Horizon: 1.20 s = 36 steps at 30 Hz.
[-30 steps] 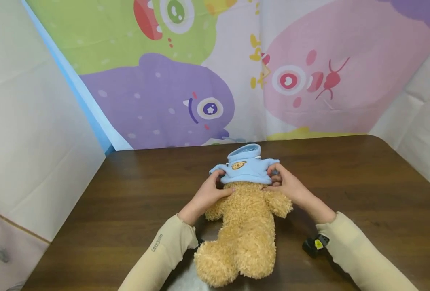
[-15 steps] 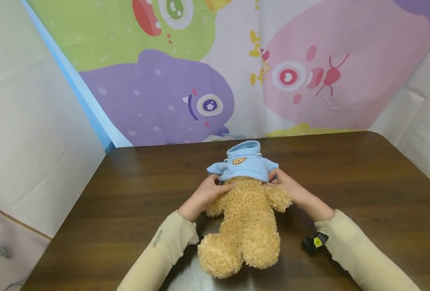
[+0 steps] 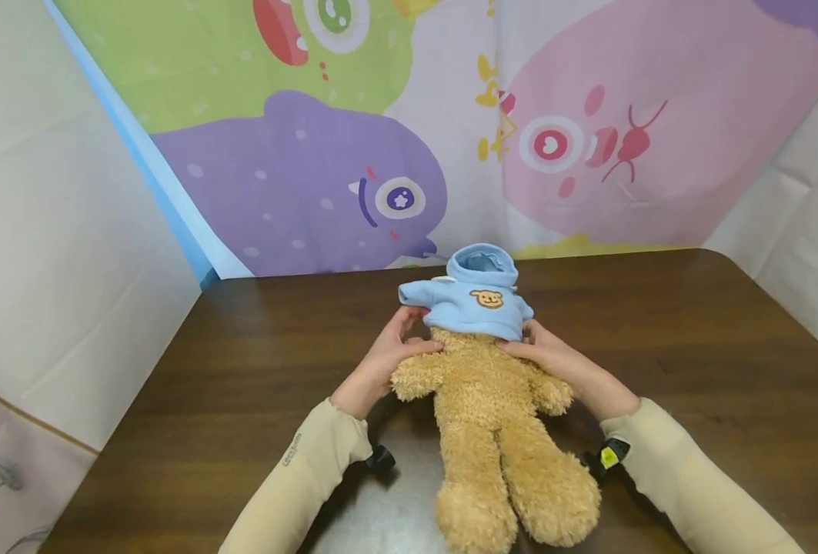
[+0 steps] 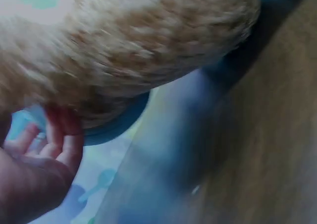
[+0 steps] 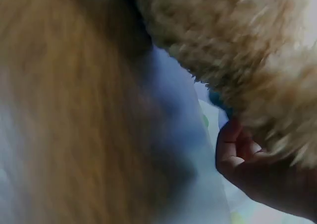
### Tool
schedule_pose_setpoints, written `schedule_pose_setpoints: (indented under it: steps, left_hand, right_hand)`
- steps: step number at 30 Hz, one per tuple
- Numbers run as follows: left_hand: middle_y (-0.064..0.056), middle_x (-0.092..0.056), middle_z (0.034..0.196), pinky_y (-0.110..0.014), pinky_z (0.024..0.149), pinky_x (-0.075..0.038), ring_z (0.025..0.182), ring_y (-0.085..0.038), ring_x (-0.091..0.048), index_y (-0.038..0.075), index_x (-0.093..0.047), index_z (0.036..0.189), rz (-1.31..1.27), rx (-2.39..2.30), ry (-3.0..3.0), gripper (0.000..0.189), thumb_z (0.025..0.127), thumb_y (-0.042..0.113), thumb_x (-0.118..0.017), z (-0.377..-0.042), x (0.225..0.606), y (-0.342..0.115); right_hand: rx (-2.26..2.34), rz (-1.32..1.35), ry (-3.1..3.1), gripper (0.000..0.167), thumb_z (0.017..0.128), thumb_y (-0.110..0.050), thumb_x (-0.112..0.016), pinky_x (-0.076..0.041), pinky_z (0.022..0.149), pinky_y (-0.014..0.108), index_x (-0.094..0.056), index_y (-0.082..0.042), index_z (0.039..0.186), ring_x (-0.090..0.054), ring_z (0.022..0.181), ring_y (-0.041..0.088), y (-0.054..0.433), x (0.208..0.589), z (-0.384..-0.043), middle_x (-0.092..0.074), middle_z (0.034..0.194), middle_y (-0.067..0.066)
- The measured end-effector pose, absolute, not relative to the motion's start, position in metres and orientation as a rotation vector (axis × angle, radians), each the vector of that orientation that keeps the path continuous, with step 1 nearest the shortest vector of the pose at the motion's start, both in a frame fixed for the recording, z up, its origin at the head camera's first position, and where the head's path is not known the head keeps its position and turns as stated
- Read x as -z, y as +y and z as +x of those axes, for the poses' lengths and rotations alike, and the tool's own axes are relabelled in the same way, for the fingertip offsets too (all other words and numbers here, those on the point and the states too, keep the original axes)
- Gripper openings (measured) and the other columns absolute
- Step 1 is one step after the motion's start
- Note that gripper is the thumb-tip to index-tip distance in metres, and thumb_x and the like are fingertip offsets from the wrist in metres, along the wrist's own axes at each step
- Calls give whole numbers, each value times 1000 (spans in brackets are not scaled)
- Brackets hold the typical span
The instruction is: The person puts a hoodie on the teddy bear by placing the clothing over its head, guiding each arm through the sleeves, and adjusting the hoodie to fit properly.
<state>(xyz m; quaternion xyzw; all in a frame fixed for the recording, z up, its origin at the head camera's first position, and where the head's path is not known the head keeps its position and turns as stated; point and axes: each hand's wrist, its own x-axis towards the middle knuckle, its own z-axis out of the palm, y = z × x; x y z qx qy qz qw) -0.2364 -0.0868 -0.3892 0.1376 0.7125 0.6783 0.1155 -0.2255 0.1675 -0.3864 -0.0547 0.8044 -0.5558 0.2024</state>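
A curly-furred tan teddy bear is between my hands, its legs pointing toward me. Over its head end sits a light blue hoodie with a dog-face patch; the bear's head is hidden inside. My left hand grips the bear at the neck, thumb on the fur below the hem and fingers behind. Opposite it, my right hand holds the other side, thumb at the hem. In the left wrist view, curled fingers meet the fur and blue cloth. The right wrist view shows bent fingers against the fur.
Beneath is a dark brown wooden table. A cartoon-printed cloth hangs behind its far edge, with white side panels flanking it. Small black wrist devices show at both cuffs.
The bear's legs have swung to the right and nearer to me. Its hoodie end has shifted up and right, the patch now facing more upward. Both hands keep hold.
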Motion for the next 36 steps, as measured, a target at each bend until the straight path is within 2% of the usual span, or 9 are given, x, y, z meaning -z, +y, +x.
schedule_pose_setpoints:
  steps: [3, 8, 14, 18, 21, 23, 25, 30, 36]
  left_hand:
    - [-4, -39, 132, -26, 74, -44, 71, -6, -58, 3, -32, 127, 557, -2124, 1973, 54, 81, -7, -58, -234, 386, -83]
    - [2, -49, 106, -20, 63, -44, 66, -4, -53, -7, -34, 123, 716, -2231, 1985, 52, 77, -15, -55, -230, 382, -79]
    - [7, -58, 85, -21, 65, -46, 71, -4, -55, -3, -52, 109, 544, -2146, 2171, 31, 80, 1, -63, -222, 379, -74]
    - [4, -55, 69, -22, 62, -41, 61, -6, -48, -2, -59, 83, 487, -1969, 2382, 11, 79, 6, -66, -222, 374, -75]
    - [-3, -61, 74, -24, 66, -42, 67, -7, -50, 0, -64, 82, 501, -1803, 2499, 13, 80, 12, -67, -222, 372, -75]
    - [-7, -65, 89, -25, 71, -44, 77, -9, -54, 2, -65, 97, 545, -1706, 2505, 21, 81, 15, -67, -221, 371, -74]
    - [-9, -65, 102, -27, 74, -45, 86, -12, -56, 6, -60, 112, 599, -1622, 2505, 32, 84, 18, -65, -218, 371, -74]
    - [-10, -62, 108, -29, 77, -44, 94, -19, -56, 7, -52, 122, 666, -1519, 2474, 37, 87, 16, -59, -217, 373, -76]
    - [-7, -56, 121, -36, 92, -40, 111, -21, -51, 9, -54, 122, 560, -1522, 2338, 36, 89, 20, -57, -223, 372, -83]
  right_hand:
    - [1711, -248, 2133, 81, 86, -30, -59, -30, 99, 42, -6, -2, 142, -29, 127, 33, 166, 386, -224, -24, 141, 22]
    - [1887, -377, 1991, 87, 85, -14, -58, -25, 101, 37, 4, -9, 145, -15, 133, 30, 162, 388, -219, -7, 150, 15]
    - [1968, -329, 1989, 87, 83, -9, -55, -24, 101, 36, 6, -11, 145, -14, 133, 28, 160, 388, -218, -6, 150, 14]
    - [1992, -273, 2070, 76, 84, -9, -54, -29, 98, 31, -5, -5, 142, -26, 127, 26, 157, 387, -219, -17, 145, 17]
    - [2005, -209, 2137, 62, 87, -14, -56, -38, 87, 26, -18, -3, 134, -41, 110, 19, 156, 387, -219, -32, 132, 15]
    - [1999, -177, 2198, 55, 88, -19, -57, -41, 81, 25, -24, -4, 130, -45, 100, 16, 158, 387, -220, -37, 126, 13]
    - [1983, -168, 2264, 54, 89, -23, -57, -41, 81, 26, -28, -6, 131, -46, 99, 15, 159, 387, -221, -38, 127, 12]
    - [1926, -195, 2389, 59, 87, -31, -60, -37, 87, 31, -35, -10, 137, -42, 113, 22, 162, 389, -221, -36, 140, 11]
    - [1893, -183, 2455, 54, 84, -37, -63, -46, 74, 28, -48, -13, 129, -54, 90, 14, 160, 389, -221, -51, 123, 10]
